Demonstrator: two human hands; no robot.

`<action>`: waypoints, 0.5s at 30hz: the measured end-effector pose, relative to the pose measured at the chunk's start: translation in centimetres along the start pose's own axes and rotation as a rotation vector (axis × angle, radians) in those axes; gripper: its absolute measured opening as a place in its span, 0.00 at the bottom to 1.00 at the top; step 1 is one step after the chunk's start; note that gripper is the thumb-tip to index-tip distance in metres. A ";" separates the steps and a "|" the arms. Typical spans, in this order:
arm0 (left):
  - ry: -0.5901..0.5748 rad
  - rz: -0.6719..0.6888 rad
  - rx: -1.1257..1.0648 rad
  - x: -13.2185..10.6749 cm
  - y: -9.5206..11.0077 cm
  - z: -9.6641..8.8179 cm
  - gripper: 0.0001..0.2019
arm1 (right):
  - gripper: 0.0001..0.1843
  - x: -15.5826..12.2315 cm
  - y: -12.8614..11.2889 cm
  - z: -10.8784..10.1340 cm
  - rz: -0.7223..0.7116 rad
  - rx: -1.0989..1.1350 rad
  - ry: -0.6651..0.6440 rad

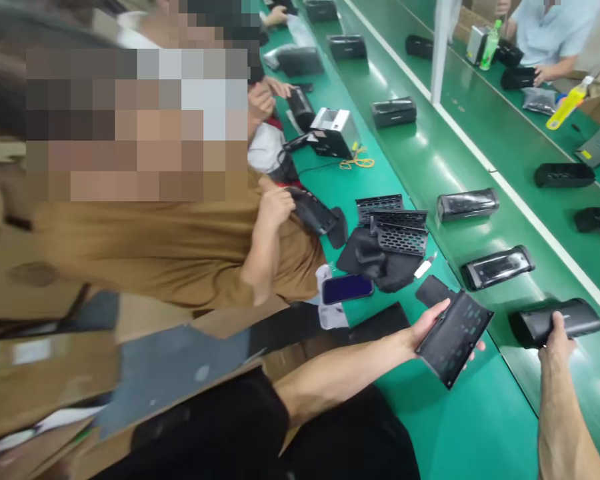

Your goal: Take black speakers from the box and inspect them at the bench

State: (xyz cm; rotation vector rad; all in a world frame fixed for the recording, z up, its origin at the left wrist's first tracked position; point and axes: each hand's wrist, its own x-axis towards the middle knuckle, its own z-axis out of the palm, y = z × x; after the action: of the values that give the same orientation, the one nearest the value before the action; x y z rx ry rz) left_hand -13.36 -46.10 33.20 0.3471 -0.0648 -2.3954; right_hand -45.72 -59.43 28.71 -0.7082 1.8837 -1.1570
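Observation:
My left hand point(427, 325) grips a flat black panel point(454, 337) with rows of small slots, held tilted above the green table edge point(460, 427). My right hand point(557, 340) reaches onto the conveyor belt point(555, 393) and its fingers rest on a black rounded speaker housing point(555, 322). Whether those fingers close round the housing cannot be told.
More black housings point(497, 267) point(467, 204) ride the belt in a row. Black grille pieces point(399, 230), dark cloth point(375, 261) and a phone point(347, 289) lie on the table. A co-worker in a brown shirt point(180, 247) sits to my left holding a black part point(313, 210). Cardboard point(45, 373) is at lower left.

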 end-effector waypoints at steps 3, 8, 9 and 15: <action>0.042 0.065 -0.012 0.9 -0.4 0.6 0.43 | 0.27 -2.0 -2.1 -0.2 0.072 0.039 0.078; 0.084 0.092 -0.006 3.0 -1.7 0.7 0.41 | 0.42 -9.1 -6.4 -4.7 0.118 -0.008 -0.102; 0.100 0.095 -0.001 3.7 -2.2 0.7 0.40 | 0.46 -10.5 -7.3 -5.6 0.127 -0.067 -0.152; 0.192 0.145 -0.030 8.4 -5.8 2.3 0.36 | 0.71 -16.2 -10.9 -6.8 -0.054 -0.559 -0.304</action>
State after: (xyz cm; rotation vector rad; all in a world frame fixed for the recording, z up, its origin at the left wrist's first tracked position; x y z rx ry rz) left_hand -23.69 -47.36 32.65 0.5378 0.0331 -2.2074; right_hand -42.44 -48.29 45.83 -1.1720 1.9347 -0.5009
